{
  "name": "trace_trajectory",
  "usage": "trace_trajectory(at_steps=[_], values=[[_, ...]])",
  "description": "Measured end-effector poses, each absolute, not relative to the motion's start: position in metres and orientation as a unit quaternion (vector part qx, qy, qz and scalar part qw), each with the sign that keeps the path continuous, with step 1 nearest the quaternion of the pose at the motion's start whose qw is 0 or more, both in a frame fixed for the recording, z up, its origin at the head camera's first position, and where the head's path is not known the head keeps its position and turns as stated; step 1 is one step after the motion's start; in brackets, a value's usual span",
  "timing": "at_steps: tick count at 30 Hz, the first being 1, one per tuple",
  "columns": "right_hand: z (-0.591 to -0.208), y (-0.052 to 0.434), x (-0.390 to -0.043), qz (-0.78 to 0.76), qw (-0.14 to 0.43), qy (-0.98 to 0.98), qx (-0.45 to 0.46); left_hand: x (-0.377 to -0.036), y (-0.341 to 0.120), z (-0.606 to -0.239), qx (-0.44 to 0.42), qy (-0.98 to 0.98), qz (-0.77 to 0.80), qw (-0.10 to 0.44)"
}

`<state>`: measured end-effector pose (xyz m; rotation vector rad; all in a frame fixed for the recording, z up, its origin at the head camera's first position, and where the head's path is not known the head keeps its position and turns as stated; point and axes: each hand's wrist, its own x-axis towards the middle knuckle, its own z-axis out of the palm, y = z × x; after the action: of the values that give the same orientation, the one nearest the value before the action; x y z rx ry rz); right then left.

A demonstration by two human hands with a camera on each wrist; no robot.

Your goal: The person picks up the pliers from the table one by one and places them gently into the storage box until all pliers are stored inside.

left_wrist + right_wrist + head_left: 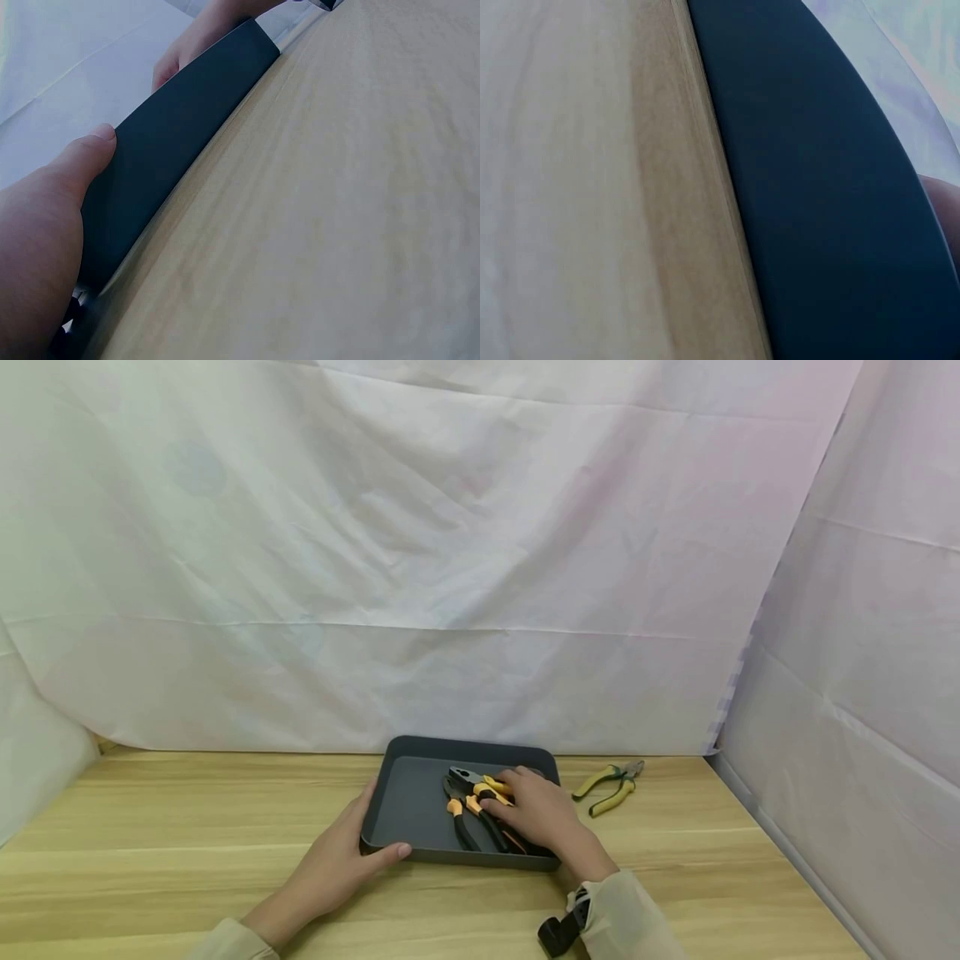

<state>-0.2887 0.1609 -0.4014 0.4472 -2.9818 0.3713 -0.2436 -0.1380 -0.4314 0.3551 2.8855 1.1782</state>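
Observation:
A dark grey rectangular tray [411, 797] lies on the wooden table, with several pliers bunched in its right half. My left hand [341, 864] grips the tray's front left corner, thumb along the front rim and fingers at the left side; the thumb [88, 159] shows against the tray wall [161, 150] in the left wrist view. Inside the tray, my right hand [542, 810] holds yellow-and-black pliers [483, 788] between thumb and fingers, hiding part of their handles. Beside them lie orange-and-black pliers [459, 822]. The right wrist view shows mostly the tray's outer wall [817, 187].
Another pair of pliers [611, 787] with yellow-green handles lies on the table to the right of the tray. White cloth [450, 568] hangs behind the table's back edge and at both sides. A black device [561, 933] is strapped to my right wrist.

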Motion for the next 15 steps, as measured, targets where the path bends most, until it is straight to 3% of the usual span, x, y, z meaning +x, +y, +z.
trace_trajectory(at_steps=[15], values=[[-0.4011, 0.1603, -0.2889, 0.116, 0.05, -0.981, 0.15, -0.243, -0.1382, -0.4316, 0.117, 0.918, 0.378, 0.002]])
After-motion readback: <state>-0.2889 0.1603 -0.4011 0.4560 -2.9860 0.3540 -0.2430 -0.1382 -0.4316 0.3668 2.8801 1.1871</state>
